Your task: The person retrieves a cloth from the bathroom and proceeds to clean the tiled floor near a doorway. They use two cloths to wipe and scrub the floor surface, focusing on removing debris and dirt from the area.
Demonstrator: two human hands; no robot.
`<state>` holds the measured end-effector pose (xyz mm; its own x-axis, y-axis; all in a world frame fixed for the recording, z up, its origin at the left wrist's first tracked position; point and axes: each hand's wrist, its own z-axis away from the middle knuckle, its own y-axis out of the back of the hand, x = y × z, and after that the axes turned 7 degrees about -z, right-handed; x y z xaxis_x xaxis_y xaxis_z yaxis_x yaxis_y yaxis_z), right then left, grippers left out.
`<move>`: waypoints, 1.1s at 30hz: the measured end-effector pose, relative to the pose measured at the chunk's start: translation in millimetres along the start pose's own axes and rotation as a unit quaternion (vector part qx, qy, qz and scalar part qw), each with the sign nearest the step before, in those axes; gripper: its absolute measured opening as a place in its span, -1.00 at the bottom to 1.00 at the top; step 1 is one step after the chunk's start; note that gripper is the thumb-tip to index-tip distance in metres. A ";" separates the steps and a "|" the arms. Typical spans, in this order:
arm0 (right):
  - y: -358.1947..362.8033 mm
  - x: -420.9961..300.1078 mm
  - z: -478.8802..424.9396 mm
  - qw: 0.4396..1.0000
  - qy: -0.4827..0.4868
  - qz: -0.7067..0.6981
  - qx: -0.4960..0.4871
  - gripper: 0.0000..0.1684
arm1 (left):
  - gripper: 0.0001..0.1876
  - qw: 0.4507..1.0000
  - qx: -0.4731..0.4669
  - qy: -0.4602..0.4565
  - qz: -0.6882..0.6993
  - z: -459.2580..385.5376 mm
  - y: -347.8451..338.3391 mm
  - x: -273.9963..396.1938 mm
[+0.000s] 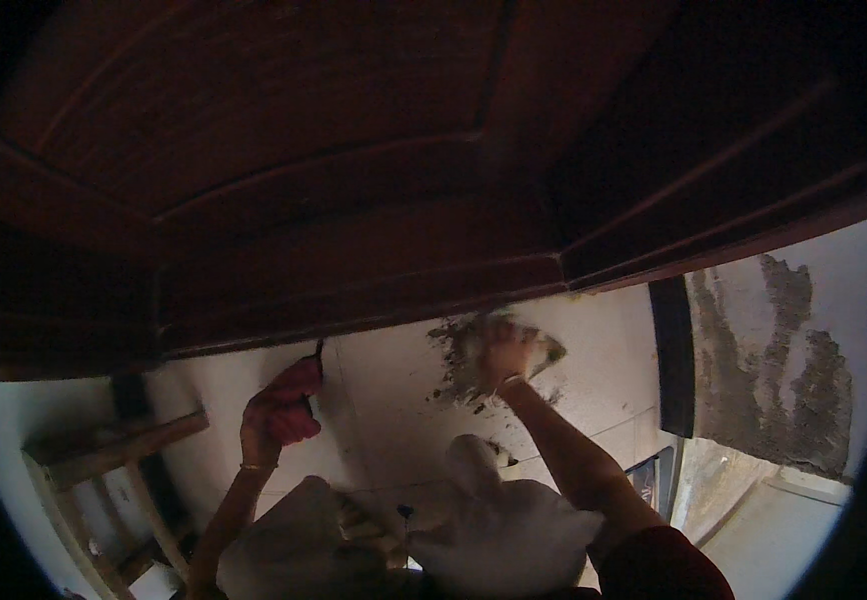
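My left hand (257, 431) grips a crumpled red cloth (295, 390), held above the pale tiled floor (388, 412). A thin dark strand sticks up from the cloth's upper end. Further right, my right hand (505, 352) is blurred and reaches down to a dark, scattered patch of dirt (463, 367) on the floor, close to the lower edge of the dark wooden furniture (366, 285). A greenish-dark edge shows just right of its fingers. Whether that hand holds something or only touches the dirt cannot be made out.
Panelled dark wood fills the upper view and overhangs the floor. A wooden frame with slats (126, 457) stands at left. At right are a black skirting strip (673, 360) and a wall with flaking plaster (786, 360). My pale-clothed knees (501, 525) are at the bottom.
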<state>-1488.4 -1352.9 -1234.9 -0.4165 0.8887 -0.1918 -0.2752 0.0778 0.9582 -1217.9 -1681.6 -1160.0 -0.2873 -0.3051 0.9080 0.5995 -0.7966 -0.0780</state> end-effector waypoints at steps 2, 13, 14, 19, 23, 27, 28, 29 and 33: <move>3.3 3.1 24.2 0.980 0.190 -0.059 -0.002 -0.31 | -0.68 0.995 -0.023 0.068 0.066 -7.1 -3.7 -5.3; 6.0 56.0 -21.2 0.981 -0.147 0.062 0.114 -0.34 | -0.25 0.763 -0.060 -0.257 -0.590 12.5 21.3 -51.9; -1.5 36.6 -27.1 0.981 -0.126 0.113 0.098 -0.31 | -0.23 0.756 -0.046 -0.281 -0.590 8.8 27.0 -63.5; 10.9 -25.5 8.0 0.997 0.042 0.011 -0.071 -0.25 | -0.22 0.728 -0.018 -0.236 -0.643 -6.2 6.9 -56.2; 3.5 7.6 30.3 0.974 0.184 -0.132 -0.015 -0.27 | -0.29 0.743 -0.062 -0.131 -0.654 -8.8 16.8 -41.4; 21.5 -1.8 21.0 0.989 -0.096 -0.105 0.045 -0.29 | -0.27 0.743 -0.047 -0.140 -0.653 -2.1 34.7 -44.1; 18.8 -3.4 14.4 0.993 -0.092 -0.064 0.038 -0.29 | -0.27 0.772 -0.061 -0.141 -0.616 -2.0 -0.8 -8.6; 14.2 -15.4 4.5 0.996 -0.082 -0.030 0.033 -0.30 | -0.27 0.775 -0.061 -0.146 -0.612 -2.3 -7.5 -0.8; 0.2 -78.1 -5.9 0.997 -0.033 0.054 -0.037 -0.32 | -0.29 0.720 -0.028 -0.182 -0.669 -14.4 15.3 -39.2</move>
<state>-1461.1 -1425.0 -1220.9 -0.3905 0.9178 -0.0714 -0.2966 -0.0520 0.9536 -1208.3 -1689.3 -1202.7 -0.3581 0.9045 0.2318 -0.0663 -0.2723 0.9599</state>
